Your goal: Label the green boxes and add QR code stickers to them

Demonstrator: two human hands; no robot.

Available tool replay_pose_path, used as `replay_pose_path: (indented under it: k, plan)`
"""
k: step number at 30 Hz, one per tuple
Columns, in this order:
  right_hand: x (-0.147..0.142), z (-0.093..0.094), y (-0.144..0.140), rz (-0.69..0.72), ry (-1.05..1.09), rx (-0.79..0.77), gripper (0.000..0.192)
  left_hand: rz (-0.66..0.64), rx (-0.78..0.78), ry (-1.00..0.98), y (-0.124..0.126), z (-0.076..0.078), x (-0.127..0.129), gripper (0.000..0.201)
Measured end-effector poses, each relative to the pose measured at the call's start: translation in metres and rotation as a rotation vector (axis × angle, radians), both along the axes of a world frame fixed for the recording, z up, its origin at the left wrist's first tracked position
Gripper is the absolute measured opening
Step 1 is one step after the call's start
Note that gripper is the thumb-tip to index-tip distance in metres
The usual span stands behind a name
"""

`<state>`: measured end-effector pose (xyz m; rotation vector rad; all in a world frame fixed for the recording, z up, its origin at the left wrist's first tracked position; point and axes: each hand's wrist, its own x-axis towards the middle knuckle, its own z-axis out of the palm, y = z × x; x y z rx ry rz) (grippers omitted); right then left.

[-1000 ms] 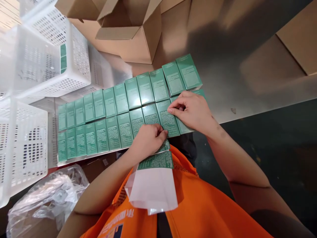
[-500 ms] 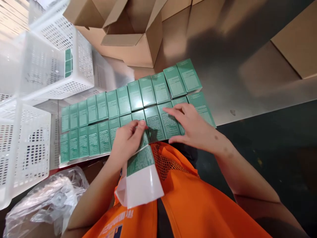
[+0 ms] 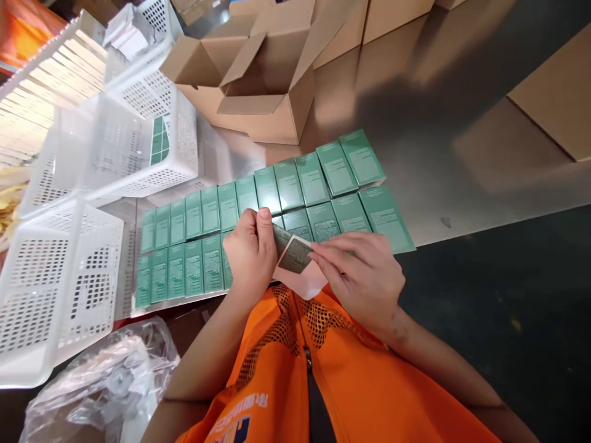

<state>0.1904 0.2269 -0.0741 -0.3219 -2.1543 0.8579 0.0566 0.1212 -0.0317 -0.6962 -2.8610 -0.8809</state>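
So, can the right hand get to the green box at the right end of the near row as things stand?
Probably yes. The right hand is at the label sheet just below that row, and the green box lies flat and uncovered near the table edge, with nothing between them. The fingers would first need to let the sheet go.

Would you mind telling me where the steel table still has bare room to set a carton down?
Bare steel table lies right of the green boxes, behind its front edge, and between them and the open cardboard box. Left is crowded with white baskets, and both hands work at the near rows.
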Motion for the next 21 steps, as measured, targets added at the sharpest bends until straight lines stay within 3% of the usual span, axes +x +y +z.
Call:
replay_pose_path:
  k: [2, 4, 6, 8, 10, 12, 14, 18, 21]
  plan:
    - [0.005, -0.003, -0.003, 0.025, 0.072, 0.210, 0.022, 0.010, -0.016, -0.020, 0.000, -0.001, -0.005, 0.039]
    - [0.014, 0.001, -0.003, 0.208, 0.127, 0.262, 0.025, 0.029, -0.005, -0.023, -0.001, -0.003, -0.014, 0.041]
    - [0.025, 0.009, 0.005, 0.447, 0.206, 0.117, 0.020, 0.038, 0.011, -0.023, -0.003, -0.006, -0.024, 0.044]
    - [0.032, 0.018, 0.023, 0.554, 0.300, -0.119, 0.015, -0.004, 0.017, -0.113, -0.004, -0.006, -0.030, 0.046]
    - [0.034, 0.023, 0.048, 0.445, 0.296, -0.325, 0.013, -0.113, 0.022, -0.350, -0.002, -0.005, -0.028, 0.050]
    - [0.030, 0.022, 0.075, 0.251, 0.122, -0.482, 0.010, -0.256, 0.010, -0.610, 0.003, -0.003, -0.017, 0.055]
    - [0.022, 0.016, 0.098, 0.141, -0.105, -0.597, 0.006, -0.387, -0.028, -0.725, 0.010, -0.005, 0.000, 0.052]
    - [0.007, 0.000, 0.121, 0.205, -0.289, -0.719, 0.022, -0.512, -0.116, -0.732, 0.026, -0.018, 0.028, 0.043]
    - [0.000, -0.008, 0.121, 0.217, -0.315, -0.665, 0.021, -0.500, -0.135, -0.739, 0.036, -0.027, 0.039, 0.037]
